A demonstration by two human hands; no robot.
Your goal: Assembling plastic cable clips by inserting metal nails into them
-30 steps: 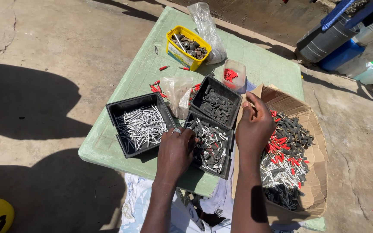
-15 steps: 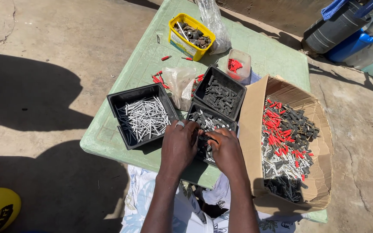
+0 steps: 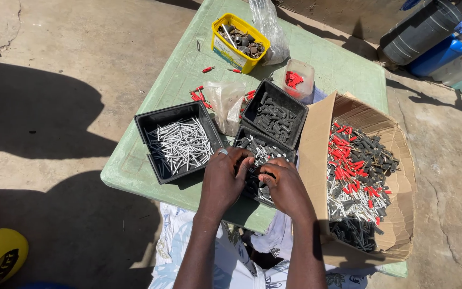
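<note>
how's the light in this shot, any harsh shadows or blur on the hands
Head view: hard direct sun, with dark sharp-edged shadows on the concrete ground left of the green plastic table. The silver pins in the black plastic tray glint brightly. The left hand and right hand, over the black tray of mixed dark and silver parts, look sharp, without obvious motion blur.

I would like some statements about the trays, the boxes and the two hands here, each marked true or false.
1. Both the left hand and the right hand are over the black tray of mixed grey and black parts. True.
2. The left black tray holds red pieces. False: it holds silver pin-like pieces.
3. The cardboard box holds red, black and white parts. True.
4. The yellow tub stands closest to the person. False: it is at the far end of the green table.
5. The small clear container holds red pieces. True.
</note>
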